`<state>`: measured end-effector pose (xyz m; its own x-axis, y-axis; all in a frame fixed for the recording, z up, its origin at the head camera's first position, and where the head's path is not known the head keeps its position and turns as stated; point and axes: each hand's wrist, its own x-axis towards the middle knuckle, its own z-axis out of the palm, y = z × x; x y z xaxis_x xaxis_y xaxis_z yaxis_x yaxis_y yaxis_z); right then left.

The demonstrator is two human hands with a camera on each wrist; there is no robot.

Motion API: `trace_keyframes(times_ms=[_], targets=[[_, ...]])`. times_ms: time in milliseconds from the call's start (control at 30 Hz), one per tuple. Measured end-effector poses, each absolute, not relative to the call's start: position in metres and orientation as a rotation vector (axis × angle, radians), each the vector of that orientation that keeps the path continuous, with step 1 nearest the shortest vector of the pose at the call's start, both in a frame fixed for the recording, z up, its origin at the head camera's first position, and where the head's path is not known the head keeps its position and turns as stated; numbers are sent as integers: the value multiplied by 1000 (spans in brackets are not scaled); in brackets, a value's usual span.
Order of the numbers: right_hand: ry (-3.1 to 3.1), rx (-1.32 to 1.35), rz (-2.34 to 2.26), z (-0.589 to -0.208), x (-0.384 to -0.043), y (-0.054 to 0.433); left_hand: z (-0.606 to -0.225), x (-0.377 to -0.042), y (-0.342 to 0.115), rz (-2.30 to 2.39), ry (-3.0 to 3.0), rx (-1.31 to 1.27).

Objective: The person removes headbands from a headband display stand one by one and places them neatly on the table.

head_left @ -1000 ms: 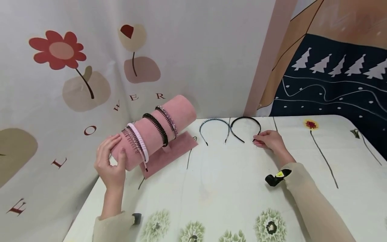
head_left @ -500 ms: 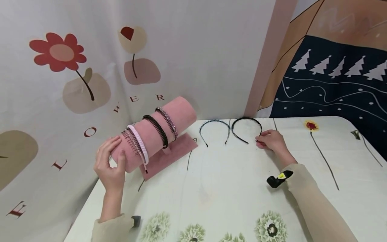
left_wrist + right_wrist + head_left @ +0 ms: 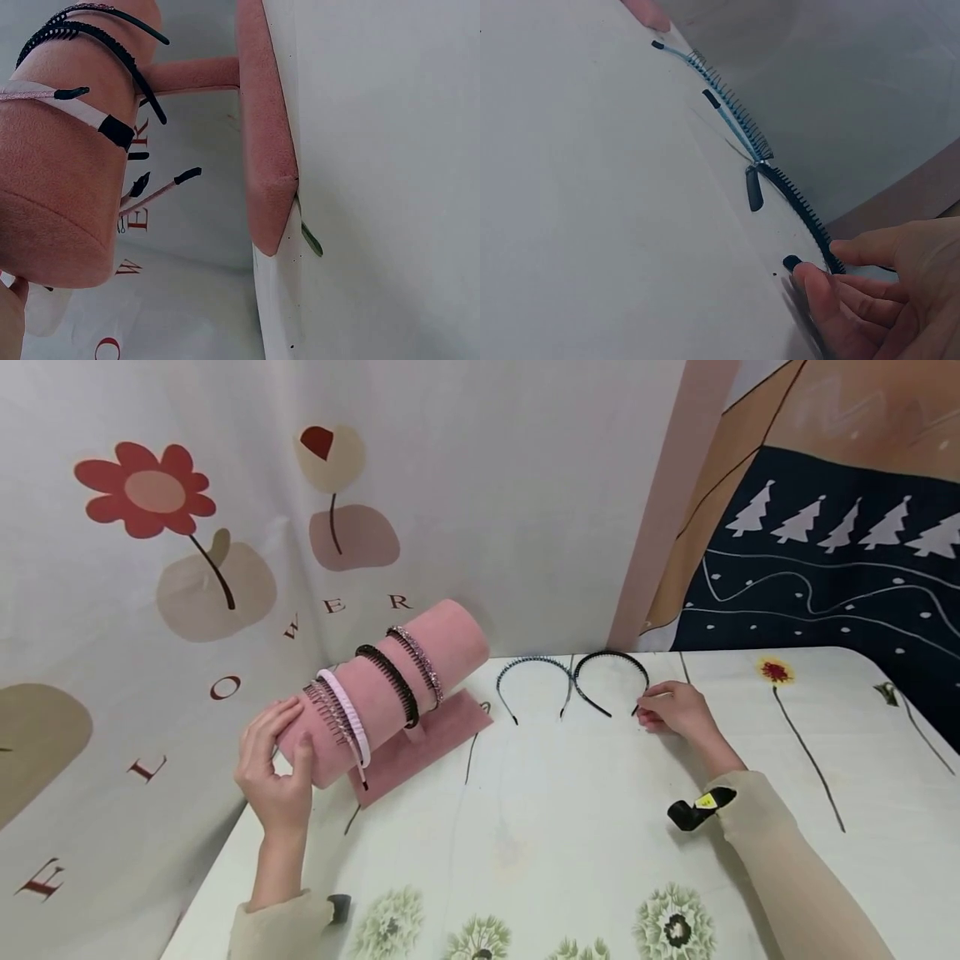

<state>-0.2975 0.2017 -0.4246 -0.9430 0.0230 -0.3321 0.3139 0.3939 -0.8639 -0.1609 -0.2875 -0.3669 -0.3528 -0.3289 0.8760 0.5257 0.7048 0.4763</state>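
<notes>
My left hand [image 3: 272, 768] grips the near end of a pink padded roll [image 3: 381, 702] on a display stand with a flat pink base [image 3: 450, 735]. Several toothed headbands sit round the roll: a white headband [image 3: 347, 710], a black headband [image 3: 392, 681] and a glittery purple headband [image 3: 417, 660] among them. At the table's back, my right hand [image 3: 678, 714] pinches one end of a loose black headband [image 3: 611, 653]. A blue headband [image 3: 534, 658] lies left of it, the two touching at their sides. In the right wrist view the thumb [image 3: 819, 292] is by the black tip [image 3: 792, 262].
The white table [image 3: 555, 827] has printed flowers. Behind it hangs a pale curtain [image 3: 510, 527] with lettering, and a dark tree-patterned cloth [image 3: 817, 585] is at the right. The roll's raised end leans close to the curtain.
My right hand has shifted slightly right. The black headband slid a little right, then slightly back left. My left hand and the stand have stayed in place.
</notes>
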Motion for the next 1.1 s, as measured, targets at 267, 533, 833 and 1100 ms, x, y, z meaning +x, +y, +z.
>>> trace_keyframes(times_ms=[267, 533, 833, 1100], targets=[[2460, 168, -1563, -413, -296, 188, -373, -163, -295, -881, -1722, -140], [2478, 54, -1565, -407, -294, 165, -375, -162, -296, -877, -1719, -148], [2417, -27, -1700, -403, -295, 122, -374, -165, -297, -881, -1713, -143], [2416, -160, -1716, -400, -284, 82, -369, -162, -288, -892, -1693, -167]])
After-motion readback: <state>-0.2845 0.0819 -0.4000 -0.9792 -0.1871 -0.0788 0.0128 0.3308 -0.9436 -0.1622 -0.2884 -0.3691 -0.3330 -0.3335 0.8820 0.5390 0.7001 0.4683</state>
